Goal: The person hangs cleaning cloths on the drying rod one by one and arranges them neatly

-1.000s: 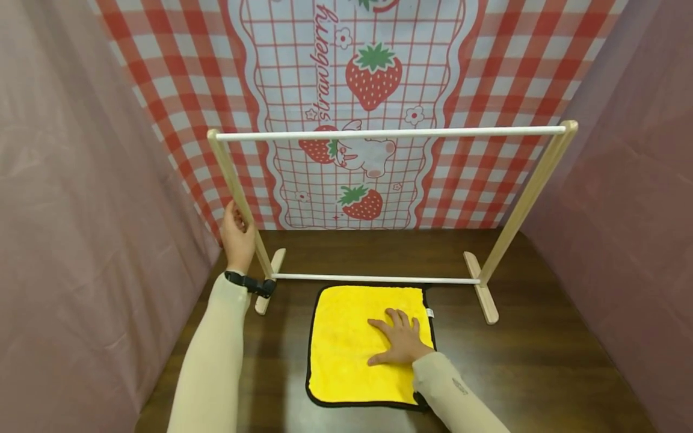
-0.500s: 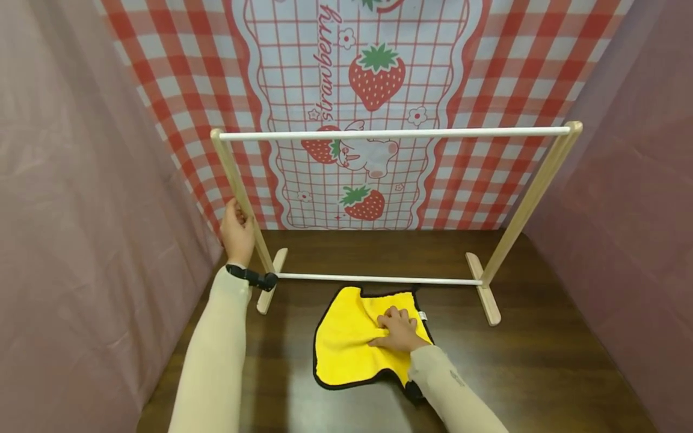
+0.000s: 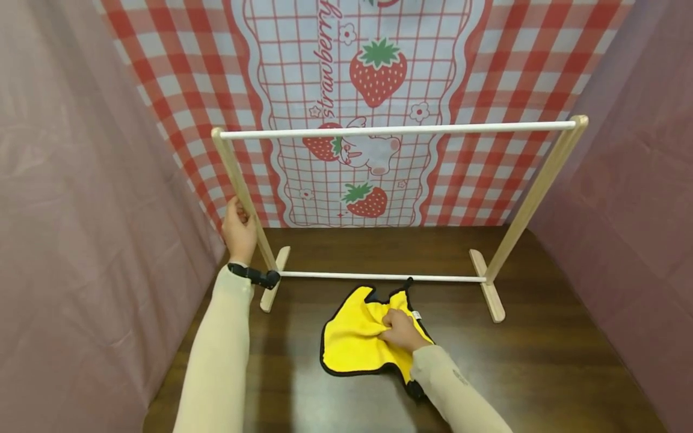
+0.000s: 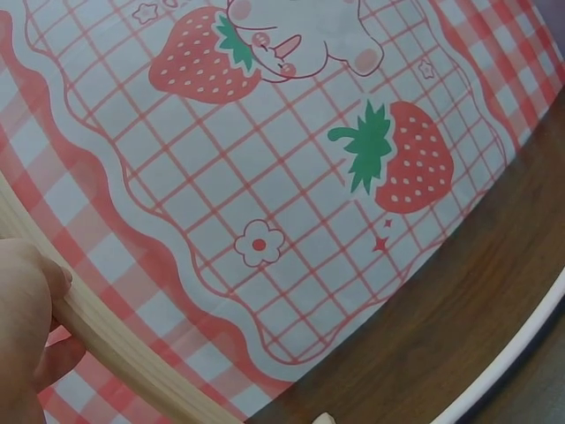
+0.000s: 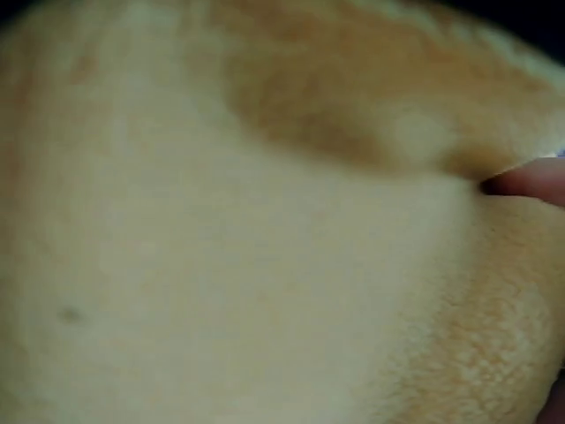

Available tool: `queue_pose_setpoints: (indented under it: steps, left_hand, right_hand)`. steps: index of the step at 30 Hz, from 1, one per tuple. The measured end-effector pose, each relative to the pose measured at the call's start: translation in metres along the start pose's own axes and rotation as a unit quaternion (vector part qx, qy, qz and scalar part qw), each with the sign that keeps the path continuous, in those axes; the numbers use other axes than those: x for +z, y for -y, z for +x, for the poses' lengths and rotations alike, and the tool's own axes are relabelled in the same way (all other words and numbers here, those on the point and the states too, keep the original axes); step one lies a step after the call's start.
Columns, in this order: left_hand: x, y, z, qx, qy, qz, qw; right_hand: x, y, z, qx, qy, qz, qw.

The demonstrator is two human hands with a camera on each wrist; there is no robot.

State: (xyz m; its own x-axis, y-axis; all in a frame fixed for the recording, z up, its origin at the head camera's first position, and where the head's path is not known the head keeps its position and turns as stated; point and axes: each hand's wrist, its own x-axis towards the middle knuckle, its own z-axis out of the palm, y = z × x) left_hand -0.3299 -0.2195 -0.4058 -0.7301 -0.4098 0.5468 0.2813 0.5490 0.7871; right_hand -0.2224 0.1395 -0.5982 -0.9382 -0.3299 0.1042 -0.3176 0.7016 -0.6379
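Observation:
A yellow towel point(image 3: 349, 346) with a black border lies rumpled on the table, its middle gathered in folds. My right hand point(image 3: 403, 331) grips those folds from above, fingers curled into the cloth. Close-up towel fabric point(image 5: 247, 265) fills the right wrist view, blurred, with a fingertip point(image 5: 534, 181) at its right edge. Behind the towel stands a wooden rack with a white top bar point(image 3: 397, 130). My left hand point(image 3: 239, 231) holds the rack's left post point(image 3: 231, 168) partway up. In the left wrist view, thumb and finger lie around the wooden post point(image 4: 124, 344).
The rack's white lower bar point(image 3: 373, 276) runs just behind the towel; the towel's black corner loop point(image 3: 408, 282) reaches it. Wooden feet point(image 3: 487, 285) support the rack. A red checked strawberry cloth point(image 3: 379, 72) hangs behind, and pink curtains point(image 3: 81, 210) flank the brown table point(image 3: 541, 349).
The towel lay flat under my spread right hand; my fingers have since curled and bunched it, drawing its edges inward. The left hand stays on the post.

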Motion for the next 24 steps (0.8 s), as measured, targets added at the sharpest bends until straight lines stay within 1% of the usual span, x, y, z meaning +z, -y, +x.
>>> queue_pose_setpoints:
  steps: [2, 8, 15, 17, 20, 24]
  left_hand:
    - [0.000, 0.001, 0.000, -0.001, 0.002, 0.002, 1.0000]
    - [0.000, 0.002, 0.001, 0.006, -0.001, 0.007, 1.0000]
    - [-0.004, 0.001, 0.003, 0.001, 0.005, 0.008, 1.0000]
    - [-0.005, 0.001, 0.003, 0.000, 0.006, 0.013, 0.9999]
    - [-0.005, 0.001, 0.003, -0.002, 0.009, 0.018, 0.9998]
    - [-0.003, 0.002, 0.004, -0.001, 0.016, 0.011, 0.9998]
  right_hand:
    - [0.002, -0.001, -0.002, -0.021, -0.014, 0.006, 1.000]
    - [0.000, 0.002, -0.005, -0.080, -0.041, -0.018, 0.996]
    - [-0.012, 0.013, -0.003, -0.090, -0.054, -0.009, 0.994]
    - [-0.016, 0.017, -0.002, -0.106, -0.064, -0.005, 0.992]
    - [-0.025, 0.022, -0.001, -0.142, -0.085, -0.002, 0.986]
    - [-0.039, 0.030, 0.002, -0.174, -0.102, -0.005, 0.979]
